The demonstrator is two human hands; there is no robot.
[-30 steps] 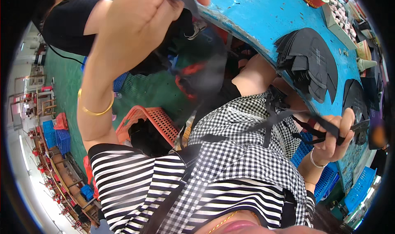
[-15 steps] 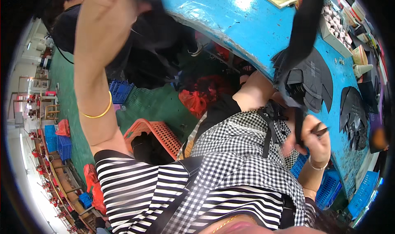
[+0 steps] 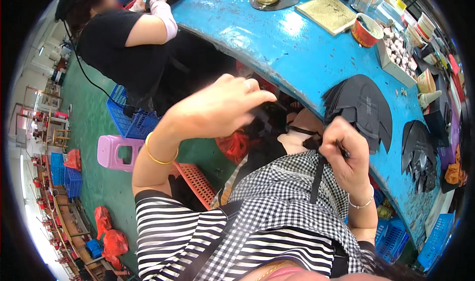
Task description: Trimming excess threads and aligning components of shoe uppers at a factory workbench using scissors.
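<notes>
My left hand (image 3: 222, 108), a little blurred, hovers in front of the table edge, its forefinger stretched to the right and its thumb apart. Nothing shows in it. By the table's near edge my right hand (image 3: 346, 150) is closed over my lap. Small dark thread snips (image 3: 342, 149) seem to be in its fist, mostly hidden by the fingers. A stack of black curved pieces (image 3: 363, 108) lies on the table just beyond that hand. A black strap (image 3: 317, 183) hangs over my checked apron (image 3: 277, 182) below it.
The blue table (image 3: 302, 58) bears a second black stack (image 3: 420, 152), a tray of pale pieces (image 3: 396, 56), a red tub (image 3: 366, 31) and a yellowish board (image 3: 327, 14). A co-worker (image 3: 123, 38) sits far left. An orange basket (image 3: 195, 182) and pink stool (image 3: 116, 152) stand on the floor.
My left hand has come down and right from the upper left, and the black piece it held is gone from it. The right hand has moved up and left, still closed.
</notes>
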